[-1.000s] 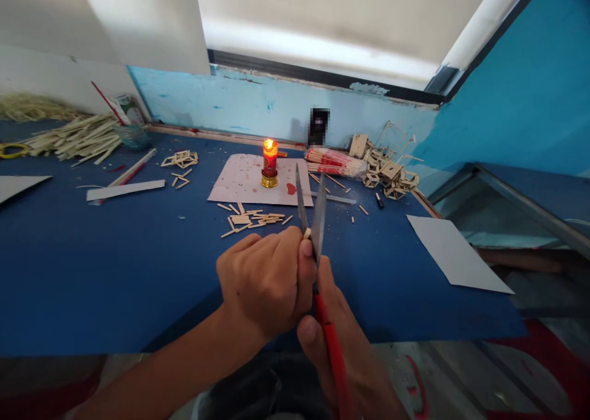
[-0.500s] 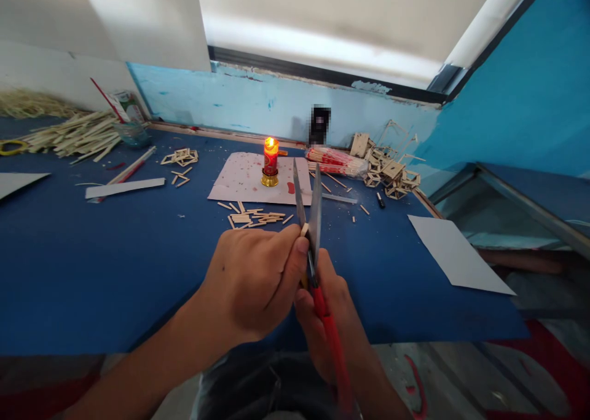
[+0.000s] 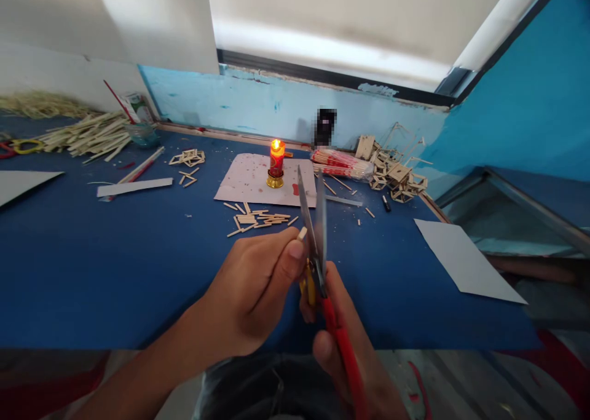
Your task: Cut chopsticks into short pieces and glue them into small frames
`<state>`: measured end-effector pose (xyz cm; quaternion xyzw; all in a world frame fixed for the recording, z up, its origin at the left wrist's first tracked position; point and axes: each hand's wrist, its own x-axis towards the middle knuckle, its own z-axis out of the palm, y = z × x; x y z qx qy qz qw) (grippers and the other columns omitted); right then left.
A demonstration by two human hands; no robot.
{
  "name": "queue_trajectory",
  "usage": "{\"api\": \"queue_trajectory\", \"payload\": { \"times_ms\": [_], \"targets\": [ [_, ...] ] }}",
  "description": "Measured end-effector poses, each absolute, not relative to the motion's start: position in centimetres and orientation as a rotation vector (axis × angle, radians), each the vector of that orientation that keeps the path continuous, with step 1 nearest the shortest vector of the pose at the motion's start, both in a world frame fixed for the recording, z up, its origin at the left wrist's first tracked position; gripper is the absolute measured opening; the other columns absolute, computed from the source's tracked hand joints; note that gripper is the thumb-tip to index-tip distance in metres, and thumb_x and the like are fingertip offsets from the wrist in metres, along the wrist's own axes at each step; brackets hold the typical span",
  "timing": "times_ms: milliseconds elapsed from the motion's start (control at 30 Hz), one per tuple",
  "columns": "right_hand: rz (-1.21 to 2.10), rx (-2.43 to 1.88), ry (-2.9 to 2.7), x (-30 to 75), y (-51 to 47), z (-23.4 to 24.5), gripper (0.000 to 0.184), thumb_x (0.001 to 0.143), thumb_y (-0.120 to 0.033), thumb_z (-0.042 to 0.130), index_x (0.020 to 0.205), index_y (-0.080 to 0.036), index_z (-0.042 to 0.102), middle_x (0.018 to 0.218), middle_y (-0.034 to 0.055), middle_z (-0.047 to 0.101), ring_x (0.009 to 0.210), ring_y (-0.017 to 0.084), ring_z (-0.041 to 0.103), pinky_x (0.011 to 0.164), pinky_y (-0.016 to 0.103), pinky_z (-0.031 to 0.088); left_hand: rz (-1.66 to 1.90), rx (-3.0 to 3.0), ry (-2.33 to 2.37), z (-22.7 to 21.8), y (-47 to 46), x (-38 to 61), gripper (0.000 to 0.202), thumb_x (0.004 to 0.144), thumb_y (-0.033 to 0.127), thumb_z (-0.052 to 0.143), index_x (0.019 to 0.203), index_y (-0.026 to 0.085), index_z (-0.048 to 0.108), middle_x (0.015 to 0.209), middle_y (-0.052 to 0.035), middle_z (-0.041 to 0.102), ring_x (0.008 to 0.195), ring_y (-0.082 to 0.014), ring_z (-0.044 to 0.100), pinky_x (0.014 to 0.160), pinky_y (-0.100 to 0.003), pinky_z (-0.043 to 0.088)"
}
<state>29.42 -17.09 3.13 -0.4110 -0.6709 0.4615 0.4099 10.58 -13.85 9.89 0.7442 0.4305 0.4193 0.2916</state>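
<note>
A: What is the left hand (image 3: 258,285) doing?
B: It is closed. The thumb and fingers pinch a small, pale, flat-sided wooden stick (image 3: 302,233), and only its end pokes out. The stick is nearer to us than the round red candle (image 3: 276,165) in its shiny gold holder (image 3: 275,181), and a bit to the right of it.

A: And the right hand (image 3: 348,340)?
B: It is gripping scissors with long grey metal blades and a red handle (image 3: 343,340). The blades are spread apart and point up, past the candle's right side. The stick's end is just beside the left blade, not between the two.

A: Is the candle lit?
B: Yes, it glows at the top. It stands on a spotty, pale pink sheet (image 3: 239,183).

A: What else is near it?
B: In front of the candle lie lots of short, pale wooden sticks (image 3: 265,219) on the blue table (image 3: 138,272). To its right is a clear and red plastic bag of thin sticks (image 3: 343,163), with a heap of little wooden frames (image 3: 396,174) past that.
</note>
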Motion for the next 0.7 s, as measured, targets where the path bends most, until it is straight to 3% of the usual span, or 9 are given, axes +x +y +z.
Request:
{"api": "queue_trajectory", "payload": {
  "times_ms": [100,233,433,533,700],
  "targets": [
    [1.214,-0.914,-1.717,30.0,-17.7,4.2,0.076,0.089,-0.061,0.069,0.155,-0.040,0.038,0.131,0.0049,0.066,0.101,0.028,0.072,0.080,0.033,0.065,1.123,1.993,1.115,9.8,-14.1,10.9,0.043,0.112,0.030,0.033,0.076,0.023,0.056,0.072,0.0029,0.065,0.064,-0.0122,0.060,0.062,-0.026,0.046],
    [1.305,-0.934,-1.758,30.1,-17.5,5.4,0.087,0.083,-0.062,0.078,0.156,-0.043,0.036,0.131,0.0010,0.067,0.093,0.027,0.073,0.078,0.032,0.066,1.125,2.074,1.110,9.7,-14.1,11.3,0.040,0.110,0.023,0.036,0.074,0.021,0.054,0.067,0.0057,0.060,0.060,-0.0090,0.056,0.062,-0.024,0.043],
    [1.219,-0.953,-1.757,30.0,-17.6,4.5,0.088,0.081,-0.067,0.075,0.156,-0.041,0.036,0.134,0.0045,0.066,0.108,0.033,0.072,0.090,0.038,0.064,1.143,2.099,1.099,9.7,-14.0,11.7,0.041,0.109,0.020,0.037,0.072,0.021,0.052,0.066,0.0066,0.057,0.062,-0.0079,0.053,0.064,-0.023,0.042],
    [1.235,-1.031,-1.757,29.7,-18.1,4.7,0.084,0.084,-0.072,0.069,0.155,-0.041,0.038,0.133,0.0040,0.067,0.109,0.032,0.072,0.087,0.038,0.065,1.139,2.091,1.097,9.8,-14.0,11.5,0.040,0.109,0.020,0.037,0.073,0.021,0.054,0.067,0.0070,0.058,0.061,-0.0073,0.054,0.062,-0.022,0.041],
    [1.194,-1.064,-1.710,29.1,-18.4,6.1,0.075,0.092,-0.076,0.055,0.152,-0.034,0.042,0.134,0.0067,0.066,0.117,0.030,0.069,0.099,0.038,0.059,1.123,2.070,1.093,9.7,-14.1,11.3,0.039,0.110,0.023,0.038,0.075,0.020,0.055,0.068,0.0067,0.060,0.060,-0.0069,0.055,0.060,-0.022,0.042]
  ]
}}
